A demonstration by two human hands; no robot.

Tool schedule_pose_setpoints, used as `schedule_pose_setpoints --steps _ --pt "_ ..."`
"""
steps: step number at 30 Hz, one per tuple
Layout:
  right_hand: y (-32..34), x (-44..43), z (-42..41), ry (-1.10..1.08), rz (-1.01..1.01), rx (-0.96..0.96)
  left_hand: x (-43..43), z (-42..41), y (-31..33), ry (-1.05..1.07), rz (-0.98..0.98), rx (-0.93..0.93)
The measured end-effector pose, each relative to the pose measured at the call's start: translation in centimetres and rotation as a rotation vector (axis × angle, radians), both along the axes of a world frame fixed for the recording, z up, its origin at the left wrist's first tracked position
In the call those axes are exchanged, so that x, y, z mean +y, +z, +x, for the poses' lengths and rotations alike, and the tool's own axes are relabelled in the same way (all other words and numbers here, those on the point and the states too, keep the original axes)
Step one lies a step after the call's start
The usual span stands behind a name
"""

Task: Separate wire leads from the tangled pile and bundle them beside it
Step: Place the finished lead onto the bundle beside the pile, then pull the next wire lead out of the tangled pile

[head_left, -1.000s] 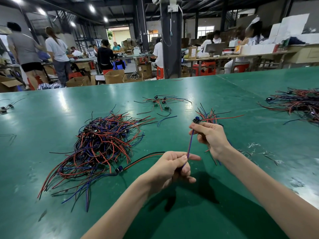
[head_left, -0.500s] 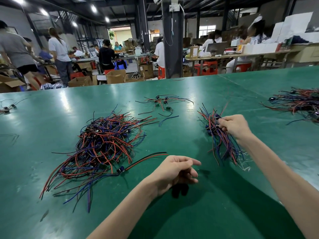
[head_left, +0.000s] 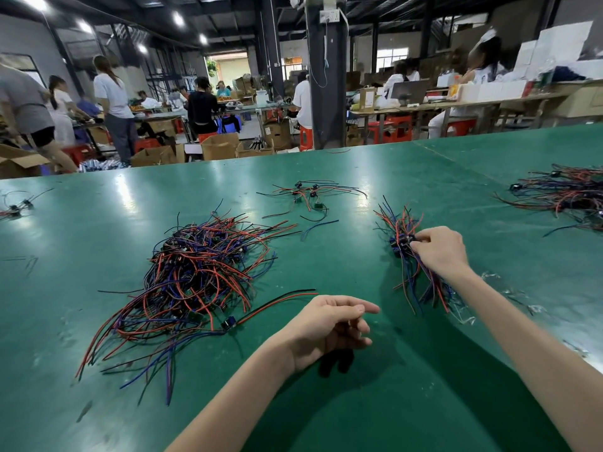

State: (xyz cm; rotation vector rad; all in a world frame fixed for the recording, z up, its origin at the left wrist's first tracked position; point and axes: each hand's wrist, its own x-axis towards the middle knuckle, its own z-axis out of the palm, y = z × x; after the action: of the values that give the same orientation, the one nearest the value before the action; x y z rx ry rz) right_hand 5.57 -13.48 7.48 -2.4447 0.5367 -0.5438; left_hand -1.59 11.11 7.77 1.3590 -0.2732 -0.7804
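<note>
A tangled pile [head_left: 195, 272] of red, blue and black wire leads with small dark connectors lies on the green table [head_left: 98, 223], left of centre. To its right lies a smaller aligned bundle [head_left: 409, 256] of the same leads. My right hand [head_left: 439, 247] rests on that bundle, its fingertips curled onto the dark connectors at the bundle's middle. My left hand [head_left: 329, 327] hovers just above the table in front of me, fingers loosely curled and holding nothing. One red-and-black lead [head_left: 277, 303] stretches from the pile toward my left hand.
A few loose leads [head_left: 308, 195] lie farther back at the centre. Another wire heap [head_left: 567, 194] sits at the right edge, and a few leads [head_left: 16, 205] at the far left. Clear plastic scraps [head_left: 509, 288] lie right of the bundle. People work at benches beyond the table.
My right hand carried the lead it held onto the bundle on the table and stays there. My left hand let go of the wire and now hangs with nothing in it.
</note>
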Motion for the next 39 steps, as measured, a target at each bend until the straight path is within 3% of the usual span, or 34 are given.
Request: schedule_pose_setpoints --steps 7,12,15,17,19,20,21,24,26,35,37,39 --pt "-0.3 4.0 -1.7 0.073 -0.319 -0.144 0.1 -0.1 0.3 0.030 -0.008 -0.020" --pt "-1.6 8.5 -3.0 0.374 -0.388 -0.020 0.1 -0.1 0.4 0.092 -0.025 -0.051" --pt "-2.4 10.1 -3.3 0.492 -0.413 0.053 0.1 -0.1 0.8 0.179 0.031 -0.184" --pt "-2.6 10.3 -3.3 0.521 -0.452 0.048 0.5 0.1 1.1 0.280 0.291 -0.485" --pt "-2.8 10.2 -3.1 0.528 -0.466 0.026 1.4 0.4 1.4 0.354 0.890 -0.998" --pt "-2.8 10.1 -3.1 0.530 -0.465 0.018 1.9 0.5 1.7 0.373 1.149 -1.151" --pt "-2.8 10.1 -3.1 0.531 -0.464 0.014 2.5 0.8 1.8 0.378 1.320 -1.184" --pt "-2.9 10.1 -3.2 0.532 -0.449 0.009 4.0 1.5 1.9 0.313 1.683 -1.053" --pt "-2.9 10.1 -3.2 0.522 -0.419 0.004 5.0 1.9 1.9 0.228 1.837 -0.990" --pt "-2.8 10.2 -3.3 0.452 -0.293 -0.081 6.1 2.8 1.9 0.146 1.732 -0.885" --pt "-2.8 10.0 -3.3 0.401 -0.220 -0.141 5.9 3.1 1.5 0.236 1.585 -0.918" --pt "-2.8 9.9 -3.4 0.352 -0.160 -0.204 5.4 3.5 1.0 0.383 1.304 -0.919"
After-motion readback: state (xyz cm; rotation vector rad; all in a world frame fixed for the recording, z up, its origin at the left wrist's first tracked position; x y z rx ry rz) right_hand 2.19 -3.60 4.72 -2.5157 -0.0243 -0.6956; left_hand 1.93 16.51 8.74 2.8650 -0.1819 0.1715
